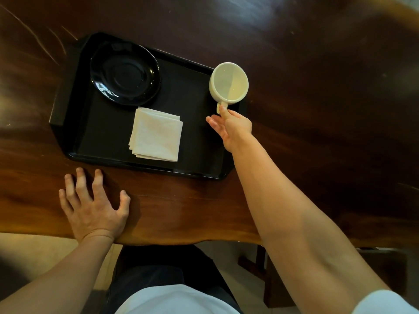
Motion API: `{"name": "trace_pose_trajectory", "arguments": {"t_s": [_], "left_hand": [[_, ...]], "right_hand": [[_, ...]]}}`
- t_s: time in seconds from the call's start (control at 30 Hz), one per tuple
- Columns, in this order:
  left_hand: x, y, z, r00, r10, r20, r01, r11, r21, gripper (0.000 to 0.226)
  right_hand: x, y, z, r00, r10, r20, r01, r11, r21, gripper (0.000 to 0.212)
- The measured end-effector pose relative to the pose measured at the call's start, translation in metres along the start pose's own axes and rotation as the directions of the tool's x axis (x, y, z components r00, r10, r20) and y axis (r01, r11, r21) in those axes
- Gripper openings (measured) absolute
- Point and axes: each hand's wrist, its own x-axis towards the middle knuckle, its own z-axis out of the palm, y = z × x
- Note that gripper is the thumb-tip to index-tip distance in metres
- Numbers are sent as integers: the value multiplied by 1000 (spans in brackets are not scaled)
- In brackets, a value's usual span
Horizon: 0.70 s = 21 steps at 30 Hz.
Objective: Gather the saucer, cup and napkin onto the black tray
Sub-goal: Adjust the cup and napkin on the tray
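A black tray [102,137] lies on the dark wooden table. A black saucer [124,74] sits in the tray's far left part. A folded white napkin [156,134] lies on the tray just in front of the saucer. My right hand [233,128] pinches the handle of a cream cup [229,83], which is upright and empty over the tray's far right corner; whether it touches the tray I cannot tell. My left hand [93,205] rests flat on the table in front of the tray, fingers spread, holding nothing.
The wooden table [317,109] stretches wide to the right and beyond the tray. Its near edge runs just behind my left wrist. Below it are my lap and a wooden table leg [260,259].
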Motion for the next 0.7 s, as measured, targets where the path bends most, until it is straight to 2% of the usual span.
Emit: {"name": "trace_pose_trajectory", "arguments": {"t_s": [0.07, 0.13, 0.3, 0.5, 0.7], "left_hand": [[0, 0, 0, 1000, -1, 2, 1, 1000, 5, 80], [0, -1, 0, 1000, -2, 8, 2, 1000, 9, 80], [1, 0, -2, 999, -4, 43, 3, 1000, 25, 81], [3, -2, 0, 998, -3, 65, -1, 998, 61, 81], [5, -7, 3, 997, 5, 79, -11, 997, 80, 80]], "right_hand": [[-5, -1, -4, 1000, -17, 23, 17, 1000, 21, 66], [-11, 3, -4, 999, -32, 9, 32, 999, 24, 74], [-31, 30, 9, 999, -22, 28, 23, 999, -44, 48], [-47, 51, 54, 967, 81, 241, -33, 980, -196, 52], [-54, 57, 111, 942, 110, 316, -36, 972, -230, 47]]}}
